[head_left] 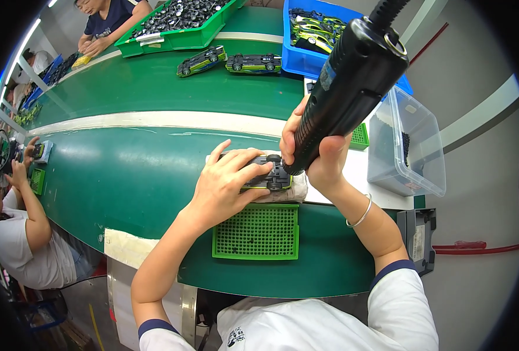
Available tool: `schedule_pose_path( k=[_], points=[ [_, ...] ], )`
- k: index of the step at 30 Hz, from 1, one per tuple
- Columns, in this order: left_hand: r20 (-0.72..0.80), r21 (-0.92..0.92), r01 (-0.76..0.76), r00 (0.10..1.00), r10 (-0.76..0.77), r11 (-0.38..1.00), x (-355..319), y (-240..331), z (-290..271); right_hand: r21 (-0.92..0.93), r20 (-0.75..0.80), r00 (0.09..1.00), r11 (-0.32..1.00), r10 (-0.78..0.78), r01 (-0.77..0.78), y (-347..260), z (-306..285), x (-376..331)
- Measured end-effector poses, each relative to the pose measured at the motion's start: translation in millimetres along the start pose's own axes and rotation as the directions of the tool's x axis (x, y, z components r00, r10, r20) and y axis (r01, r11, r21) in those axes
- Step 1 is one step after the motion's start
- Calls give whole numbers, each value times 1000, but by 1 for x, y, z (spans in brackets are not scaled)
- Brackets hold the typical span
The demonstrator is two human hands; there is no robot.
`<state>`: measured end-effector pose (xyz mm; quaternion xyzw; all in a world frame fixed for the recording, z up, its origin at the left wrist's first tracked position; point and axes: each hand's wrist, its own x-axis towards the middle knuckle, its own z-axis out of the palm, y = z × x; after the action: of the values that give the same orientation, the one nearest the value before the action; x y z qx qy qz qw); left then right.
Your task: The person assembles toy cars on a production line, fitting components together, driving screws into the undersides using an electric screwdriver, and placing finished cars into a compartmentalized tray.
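My left hand (227,178) lies flat over a toy car (269,175), fingers spread and pressed down on its upturned chassis, thumb toward me; this grip is open-palmed, pinning rather than clasping. The car lies wheels-up on a pale cloth pad (288,192) at the near edge of the green desk (130,169). My right hand (318,155) is wrapped tight round the lower barrel of a black electric screwdriver (347,82), fingers fully curled, grip clamped on the tool. The tool tilts up and to the right, its tip down against the car's underside beside my left fingertips; the bit itself is too small to make out. A silver bangle (361,215) sits on my right wrist. Just in front of me, touching the pad's near edge, lies a green perforated tray (258,233). To the right stands a clear plastic bin (408,146) with dark small parts inside. Farther back on the desk, two more toy cars (230,61) lie side by side, near a blue crate (315,35) of cars and a green crate (177,26) of dark parts. Another person (25,234) sits at left, hands raised at the desk's edge.
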<state>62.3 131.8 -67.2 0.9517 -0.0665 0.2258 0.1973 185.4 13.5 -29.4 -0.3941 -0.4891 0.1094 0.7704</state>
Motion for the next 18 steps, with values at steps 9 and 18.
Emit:
schedule_pose_path(
  k=[9,18],
  points=[
    [63,-76,97,994,-92,992,3,2,-1,61,11,999,998,30,-31,1,-6,-1],
    [120,-402,389,920,-374,829,-42,-50,-37,248,-97,919,885,-382,394,-93,-30,43]
  ],
)
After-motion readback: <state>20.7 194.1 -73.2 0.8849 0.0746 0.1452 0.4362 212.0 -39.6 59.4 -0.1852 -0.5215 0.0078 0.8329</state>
